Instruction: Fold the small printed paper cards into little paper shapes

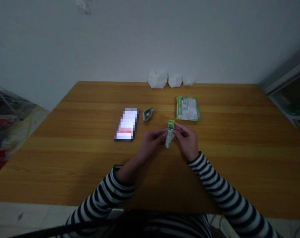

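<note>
Between my hands, above the front middle of the table, is a narrow green and white printed packet [169,134], held upright and slightly tilted. My left hand [152,141] is closed on its left edge, thumb and fingers pinching it. From the other side my right hand [188,139] pinches the same packet near its middle. Beyond my left hand lies a small crumpled foil and green packet piece [147,114]. A larger flat green and white printed packet [188,108] rests on the table past my right hand.
A phone [127,124] with a lit, blurred screen lies left of my hands. Several folded white paper pieces [157,79] stand along the wall at the back edge of the wooden table [73,148]. At the right is a shelf [288,109]; plastic-wrapped items lie at the far left.
</note>
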A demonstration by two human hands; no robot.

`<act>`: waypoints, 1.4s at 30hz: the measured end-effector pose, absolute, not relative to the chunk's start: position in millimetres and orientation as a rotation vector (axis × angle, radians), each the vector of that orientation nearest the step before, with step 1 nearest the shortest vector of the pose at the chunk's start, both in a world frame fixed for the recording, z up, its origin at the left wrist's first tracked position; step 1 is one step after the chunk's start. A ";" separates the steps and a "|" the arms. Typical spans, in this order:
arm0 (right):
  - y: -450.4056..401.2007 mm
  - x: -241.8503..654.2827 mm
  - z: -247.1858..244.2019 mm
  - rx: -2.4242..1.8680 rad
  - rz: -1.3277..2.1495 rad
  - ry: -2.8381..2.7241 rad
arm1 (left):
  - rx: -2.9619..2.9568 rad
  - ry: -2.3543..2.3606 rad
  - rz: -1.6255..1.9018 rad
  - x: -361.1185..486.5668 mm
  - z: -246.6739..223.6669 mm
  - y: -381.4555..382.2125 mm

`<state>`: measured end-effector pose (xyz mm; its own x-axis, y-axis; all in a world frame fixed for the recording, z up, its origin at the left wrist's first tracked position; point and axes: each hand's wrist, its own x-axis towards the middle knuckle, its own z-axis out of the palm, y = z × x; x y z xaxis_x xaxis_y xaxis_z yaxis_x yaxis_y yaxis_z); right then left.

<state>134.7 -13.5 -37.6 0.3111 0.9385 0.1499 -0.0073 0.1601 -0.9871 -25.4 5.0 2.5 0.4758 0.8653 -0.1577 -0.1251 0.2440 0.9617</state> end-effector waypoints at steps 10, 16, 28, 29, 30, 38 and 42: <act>-13.9 133.4 -39.4 -1.185 0.836 -1.039 | 1.072 0.785 0.811 -27.1 0.0 6.1; -14.3 133.2 -38.3 -1.191 0.745 -1.191 | 1.241 0.782 0.819 -26.4 -1.9 8.7; -28.2 120.5 -18.8 -1.375 0.552 -1.591 | 1.976 1.164 1.005 -32.0 -9.6 3.0; -27.5 120.8 -20.8 -1.342 0.594 -1.535 | 1.970 1.138 1.008 -31.8 -9.7 2.2; -26.6 121.4 -22.8 -1.308 0.630 -1.458 | 1.937 1.115 1.019 -31.4 -10.1 1.9; -26.2 119.9 -25.4 -1.094 0.777 -1.211 | 1.574 1.046 1.076 -26.9 -11.9 9.4; -32.2 115.9 -19.8 -1.070 0.771 -1.408 | 1.648 1.079 1.120 -29.9 -5.9 7.9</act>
